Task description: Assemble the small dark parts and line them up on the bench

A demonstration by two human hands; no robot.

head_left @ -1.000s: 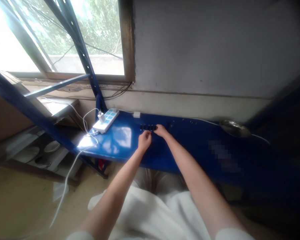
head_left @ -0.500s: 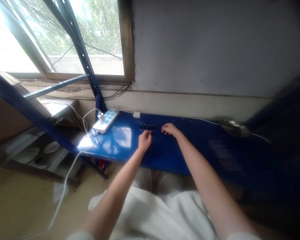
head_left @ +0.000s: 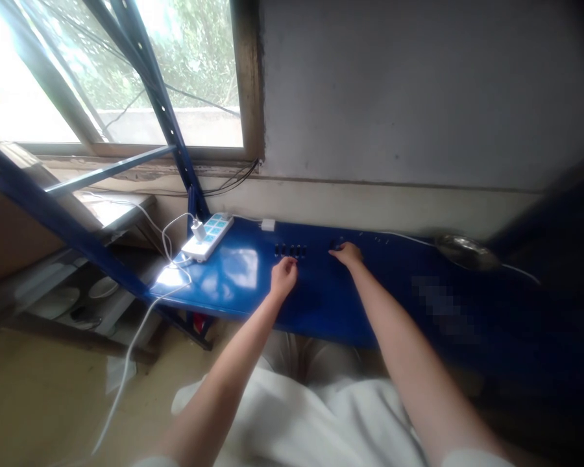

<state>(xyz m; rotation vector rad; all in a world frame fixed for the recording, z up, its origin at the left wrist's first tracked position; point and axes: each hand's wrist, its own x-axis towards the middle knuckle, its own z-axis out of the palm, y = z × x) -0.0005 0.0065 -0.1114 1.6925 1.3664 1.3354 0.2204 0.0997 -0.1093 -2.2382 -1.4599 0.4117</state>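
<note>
My left hand (head_left: 284,275) is closed in a pinch just in front of a row of several small black pieces (head_left: 291,250) standing on the blue tabletop (head_left: 316,292). Whatever lies between those fingertips is too small to name. Farther right, my right hand (head_left: 349,253) reaches low over the table with thumb and fingers apart. A small dark object (head_left: 335,244) lies by its fingertips, partly covered and hard to make out against the blue.
A white power strip (head_left: 208,237) with a plugged-in charger lies at the table's left end. Behind the black row is a white adapter (head_left: 267,224). Tiny bits (head_left: 376,239) lie toward the back; a shiny metal dish-like object (head_left: 462,251) sits at the right. Blue rack posts (head_left: 163,107) rise at left.
My right hand has moved right and slightly away from the black row, and its fingers have spread. The left hand stays pinched in nearly the same place.
</note>
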